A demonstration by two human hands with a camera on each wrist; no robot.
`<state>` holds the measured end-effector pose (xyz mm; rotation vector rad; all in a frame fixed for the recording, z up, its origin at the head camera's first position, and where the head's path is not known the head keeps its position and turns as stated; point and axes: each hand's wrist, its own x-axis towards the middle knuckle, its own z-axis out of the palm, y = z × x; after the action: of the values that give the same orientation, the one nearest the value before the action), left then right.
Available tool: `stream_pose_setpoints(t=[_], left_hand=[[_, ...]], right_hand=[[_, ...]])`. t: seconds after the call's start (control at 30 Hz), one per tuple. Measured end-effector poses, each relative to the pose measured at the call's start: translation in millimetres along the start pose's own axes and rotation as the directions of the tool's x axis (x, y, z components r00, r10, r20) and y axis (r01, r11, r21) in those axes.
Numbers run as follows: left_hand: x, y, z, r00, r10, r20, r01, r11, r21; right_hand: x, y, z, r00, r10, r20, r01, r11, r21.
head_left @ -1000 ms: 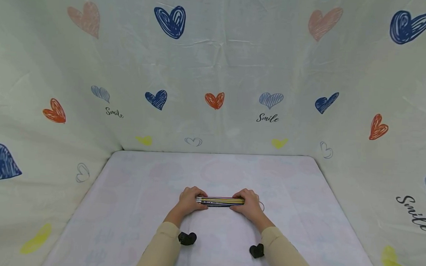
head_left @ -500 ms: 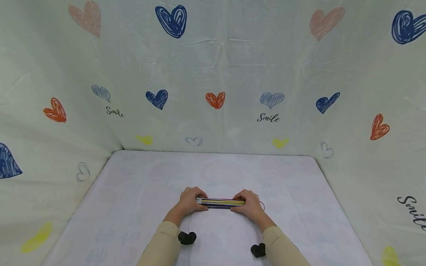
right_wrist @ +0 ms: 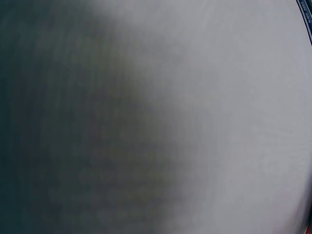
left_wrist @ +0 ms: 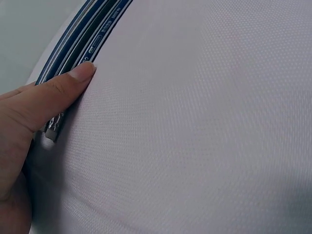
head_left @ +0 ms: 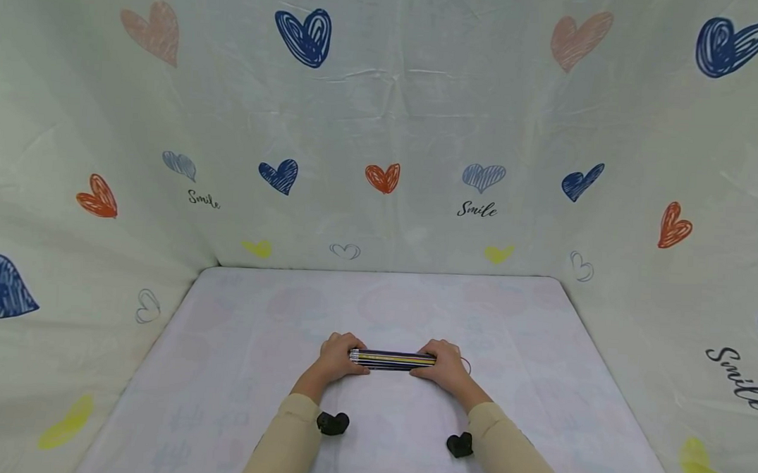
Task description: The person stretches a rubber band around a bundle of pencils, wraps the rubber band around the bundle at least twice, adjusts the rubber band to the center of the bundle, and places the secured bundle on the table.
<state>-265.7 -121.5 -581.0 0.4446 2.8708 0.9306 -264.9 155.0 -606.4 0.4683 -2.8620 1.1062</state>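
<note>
A bundle of pencils (head_left: 392, 360), striped dark blue and yellow, lies crosswise between both hands in the head view. My left hand (head_left: 337, 354) grips its left end, fingers behind and thumb in front. My right hand (head_left: 443, 361) holds the other end in a like way. In the left wrist view the left thumb (left_wrist: 53, 95) presses along the blue pencils (left_wrist: 85, 36), and a white eraser tip (left_wrist: 50, 135) shows below it. The right wrist view catches only a corner of a pencil (right_wrist: 305, 13); the right hand's grip is hidden there.
A white cloth covers the table (head_left: 274, 309). A thin loop (head_left: 470, 366) sticks out beside the right hand. Black heart-shaped pieces (head_left: 333, 423) sit by both forearms. A pale curtain (head_left: 397, 110) printed with hearts encloses the back and sides.
The pencils have shifted or rolled slightly within the grip: more dark blue and less yellow shows on top now. Both hands stay in nearly the same place.
</note>
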Motion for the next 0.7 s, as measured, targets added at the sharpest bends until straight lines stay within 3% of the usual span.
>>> stream_pose_setpoints(t=[0.37,0.7], left_hand=[[1.0,-2.5,0.9,0.999,0.047,0.003,-0.048,0.998,0.049],[4.1,3.2,0.4,0.995,0.041,0.093,-0.056,0.985,0.164]], right_hand=[[4,-1,-2,1.0,-0.006,0.027,0.006,1.0,-0.027],[12,-19,-16,0.973,0.015,0.232,0.015,0.992,-0.128]])
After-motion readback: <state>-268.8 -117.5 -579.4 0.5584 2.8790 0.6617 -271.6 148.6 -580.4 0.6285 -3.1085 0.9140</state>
